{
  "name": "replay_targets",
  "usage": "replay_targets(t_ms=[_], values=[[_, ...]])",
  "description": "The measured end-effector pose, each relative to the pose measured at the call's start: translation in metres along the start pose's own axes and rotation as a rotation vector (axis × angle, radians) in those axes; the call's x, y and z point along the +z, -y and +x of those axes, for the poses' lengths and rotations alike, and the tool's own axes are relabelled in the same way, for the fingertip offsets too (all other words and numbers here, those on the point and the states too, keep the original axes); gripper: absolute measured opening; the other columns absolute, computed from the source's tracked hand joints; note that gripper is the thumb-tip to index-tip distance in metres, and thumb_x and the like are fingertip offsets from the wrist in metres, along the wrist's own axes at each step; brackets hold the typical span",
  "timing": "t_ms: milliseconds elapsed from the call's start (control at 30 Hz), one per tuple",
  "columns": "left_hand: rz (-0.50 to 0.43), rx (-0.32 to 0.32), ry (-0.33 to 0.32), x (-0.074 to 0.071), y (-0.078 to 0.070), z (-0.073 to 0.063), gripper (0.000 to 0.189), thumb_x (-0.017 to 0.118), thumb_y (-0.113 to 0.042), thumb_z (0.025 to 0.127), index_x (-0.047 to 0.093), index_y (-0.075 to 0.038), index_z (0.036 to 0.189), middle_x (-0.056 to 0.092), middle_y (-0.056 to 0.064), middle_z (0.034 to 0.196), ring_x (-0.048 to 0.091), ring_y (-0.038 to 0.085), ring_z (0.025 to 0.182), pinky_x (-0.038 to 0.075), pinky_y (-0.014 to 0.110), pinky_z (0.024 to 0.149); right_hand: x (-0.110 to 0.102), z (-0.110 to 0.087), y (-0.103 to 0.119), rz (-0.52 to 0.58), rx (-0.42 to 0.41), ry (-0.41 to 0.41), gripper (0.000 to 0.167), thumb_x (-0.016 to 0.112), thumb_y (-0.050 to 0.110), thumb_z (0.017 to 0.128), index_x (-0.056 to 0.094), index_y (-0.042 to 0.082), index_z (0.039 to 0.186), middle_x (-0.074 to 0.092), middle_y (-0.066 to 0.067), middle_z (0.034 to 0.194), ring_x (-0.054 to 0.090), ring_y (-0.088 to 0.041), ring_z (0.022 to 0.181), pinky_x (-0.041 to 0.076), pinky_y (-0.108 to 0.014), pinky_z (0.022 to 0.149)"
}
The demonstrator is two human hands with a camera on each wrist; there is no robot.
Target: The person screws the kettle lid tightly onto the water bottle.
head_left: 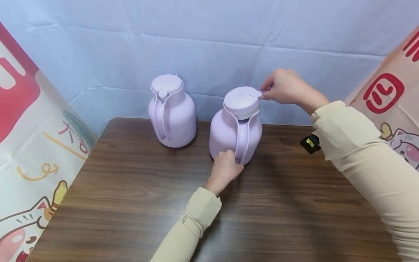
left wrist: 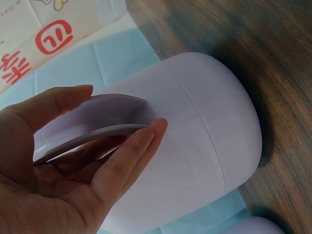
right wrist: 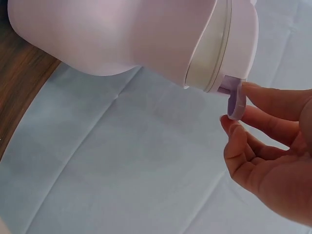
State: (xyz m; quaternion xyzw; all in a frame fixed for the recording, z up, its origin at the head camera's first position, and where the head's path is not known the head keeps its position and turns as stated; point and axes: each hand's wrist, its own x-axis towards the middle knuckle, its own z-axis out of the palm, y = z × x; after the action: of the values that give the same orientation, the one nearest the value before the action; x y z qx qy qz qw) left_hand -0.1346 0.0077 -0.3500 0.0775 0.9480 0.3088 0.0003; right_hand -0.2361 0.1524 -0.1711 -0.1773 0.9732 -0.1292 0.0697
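Note:
A lilac thermos jug (head_left: 220, 131) stands on the wooden table, its handle (head_left: 242, 140) facing me. My left hand (head_left: 226, 166) grips the lower part of that handle; in the left wrist view the thumb lies on one side and the fingers on the other. On top, the round lid (head_left: 240, 100) sits a little raised, a white band showing beneath it. Its small tab (right wrist: 237, 103) points right, away from the handle. With thumb and fingers, my right hand (head_left: 283, 87) pinches this tab. A matching second jug (head_left: 180, 116) stands to the left with its lid on, untouched.
The brown table (head_left: 147, 203) ends at a pale blue cloth (head_left: 98, 47) behind the jugs. Printed cloths with cartoon cats hang at the left (head_left: 32, 145) and right. A small black object with a yellow mark (head_left: 310, 143) shows beside the right sleeve.

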Motion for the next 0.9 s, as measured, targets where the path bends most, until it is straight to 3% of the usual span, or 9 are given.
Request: replay_targets(t_ms=[633,900], values=[[-0.006,0.000,0.002,-0.0013,-0.0011,-0.0004,0.022,0.069,-0.012,0.070,0.052,-0.007,0.055,0.054,0.006,0.058,0.053,0.022,0.056,0.046,0.038,0.061,-0.0016,0.0070,0.0047,-0.122,-0.063,0.074,0.031,0.059,0.008,0.081,0.063,-0.006,0.108,0.059,-0.011,0.080,0.048,-0.026,0.079,0.037,-0.033,0.063],[-0.002,-0.006,0.009,-0.0014,-0.0010,-0.0002,0.024,0.069,-0.012,0.070,0.051,-0.008,0.054,0.052,0.004,0.056,0.051,0.019,0.054,0.045,0.035,0.058,0.0029,0.0075,0.0011,-0.128,-0.092,0.087,0.009,0.057,0.003,0.078,0.065,0.002,0.077,0.052,-0.003,0.064,0.047,-0.022,0.066,0.037,-0.032,0.056]])
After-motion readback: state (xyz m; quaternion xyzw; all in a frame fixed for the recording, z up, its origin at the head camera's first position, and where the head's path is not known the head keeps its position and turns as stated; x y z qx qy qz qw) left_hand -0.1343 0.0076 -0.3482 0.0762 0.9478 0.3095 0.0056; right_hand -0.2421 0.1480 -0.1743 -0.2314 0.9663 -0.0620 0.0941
